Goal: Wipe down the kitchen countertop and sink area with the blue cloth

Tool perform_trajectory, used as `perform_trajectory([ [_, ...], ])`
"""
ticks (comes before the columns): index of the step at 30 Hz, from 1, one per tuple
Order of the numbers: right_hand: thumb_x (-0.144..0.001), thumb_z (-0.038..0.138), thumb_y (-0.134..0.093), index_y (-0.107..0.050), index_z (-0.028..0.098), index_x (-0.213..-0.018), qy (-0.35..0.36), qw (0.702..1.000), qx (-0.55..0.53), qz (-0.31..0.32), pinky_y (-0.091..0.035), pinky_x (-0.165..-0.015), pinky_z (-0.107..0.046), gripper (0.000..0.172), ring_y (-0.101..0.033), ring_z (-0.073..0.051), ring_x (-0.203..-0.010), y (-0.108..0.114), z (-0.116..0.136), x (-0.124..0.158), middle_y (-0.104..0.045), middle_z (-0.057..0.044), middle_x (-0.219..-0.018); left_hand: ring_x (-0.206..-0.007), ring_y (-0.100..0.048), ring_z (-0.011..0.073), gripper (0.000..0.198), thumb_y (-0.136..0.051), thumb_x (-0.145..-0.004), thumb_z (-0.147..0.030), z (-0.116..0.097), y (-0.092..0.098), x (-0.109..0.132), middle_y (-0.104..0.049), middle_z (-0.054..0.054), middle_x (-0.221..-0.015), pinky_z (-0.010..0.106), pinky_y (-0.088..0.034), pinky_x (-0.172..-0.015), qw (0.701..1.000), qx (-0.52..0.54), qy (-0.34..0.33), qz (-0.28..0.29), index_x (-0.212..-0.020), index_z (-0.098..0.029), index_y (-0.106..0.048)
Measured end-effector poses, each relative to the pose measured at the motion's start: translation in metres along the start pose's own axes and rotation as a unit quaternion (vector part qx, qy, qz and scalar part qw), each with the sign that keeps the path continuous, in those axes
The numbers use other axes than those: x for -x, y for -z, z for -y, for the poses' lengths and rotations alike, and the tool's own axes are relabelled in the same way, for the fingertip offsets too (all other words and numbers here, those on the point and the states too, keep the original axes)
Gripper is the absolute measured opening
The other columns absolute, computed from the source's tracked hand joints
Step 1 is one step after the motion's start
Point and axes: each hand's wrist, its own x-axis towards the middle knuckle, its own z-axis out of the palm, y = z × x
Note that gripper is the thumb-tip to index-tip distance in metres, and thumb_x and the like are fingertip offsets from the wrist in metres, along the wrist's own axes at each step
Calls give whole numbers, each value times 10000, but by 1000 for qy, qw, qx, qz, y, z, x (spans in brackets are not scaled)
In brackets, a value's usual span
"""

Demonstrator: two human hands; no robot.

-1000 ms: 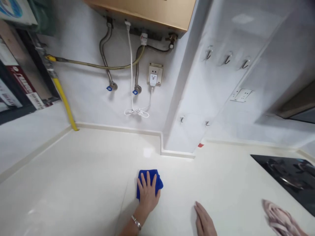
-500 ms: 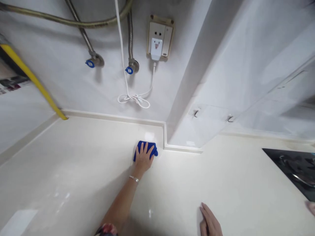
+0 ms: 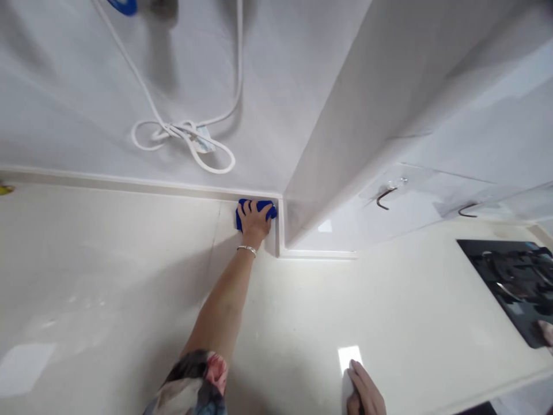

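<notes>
My left hand presses a folded blue cloth onto the cream countertop. It is in the inner corner, close against the raised edging at the foot of the wall. The fingers are bent over the cloth and the arm, in a floral sleeve, reaches far forward. At the lower edge of the view my right hand rests on the countertop with fingers extended and holding nothing; part of it is cut off by the frame.
A boxed wall column juts out beside the corner, with a metal hook on its face. A looped white cable hangs above. On the right lies a black gas hob, with another person's hand by it.
My left hand has pushed the blue cloth forward to the back edging, into the corner. My view has moved closer to the wall. My right hand stays on the countertop.
</notes>
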Motion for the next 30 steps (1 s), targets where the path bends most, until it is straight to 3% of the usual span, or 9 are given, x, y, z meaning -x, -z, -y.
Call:
perform_trajectory([
  [5, -1011, 362, -578, -661, 217, -1433, 1, 1000, -5, -6, -662, -941, -474, 454, -721, -333, -1227, -3, -4, 2, -720, -148, -1375, -1453, -390, 415, 442, -648, -928, -328, -4, -4, -4, -556, 149, -1449, 693, -192, -1266, 1000, 2, 2, 3, -1364, -347, -719],
  [12, -984, 164, -549, -648, 226, -1425, 31, 999, 1, 15, -653, -967, -441, 456, -702, -301, -1273, -1, -6, -5, -698, -121, -1422, -1559, -326, 403, 499, -559, -980, -374, -2, 2, 35, -521, 137, -1598, 674, -172, -1296, 996, 30, -67, 40, -1460, -291, -662],
  [16, -1012, 177, -518, -619, 227, -1432, 10, 1000, 7, 4, -630, -1009, -468, 434, -666, -282, -1317, 2, 3, -10, -684, -115, -1441, -1594, -293, 402, 540, -551, -981, -400, -4, 15, 79, -466, 133, -1663, 670, -169, -1307, 995, 40, -76, 52, -1504, -285, -622],
  [21, -1016, 175, -502, -619, 228, -1422, 11, 1000, -7, -16, -609, -1048, -493, 426, -662, -266, -1309, -2, 5, -13, -683, -116, -1437, -1609, -281, 398, 563, -527, -1000, -365, -12, 37, 152, -422, 137, -1695, 657, -180, -1314, 993, 33, -93, 65, -1553, -269, -568],
  [27, -1014, 186, -494, -630, 223, -1410, 18, 999, -24, -34, -600, -1079, -515, 420, -665, -265, -1307, -8, 0, -10, -686, -117, -1433, -1595, -333, 350, 569, -619, -980, -321, -23, 59, 256, -441, 108, -1688, 599, -268, -1308, 970, 27, -223, 92, -1546, -342, -563],
  [30, -1019, 193, -488, -626, 227, -1419, 18, 999, -27, -35, -600, -1086, -510, 425, -662, -260, -1317, -10, 0, -10, -682, -115, -1440, -1582, -367, 312, 614, -619, -958, -214, -23, 58, 282, -489, 79, -1659, 552, -327, -1296, 961, 32, -259, 94, -1550, -360, -548],
])
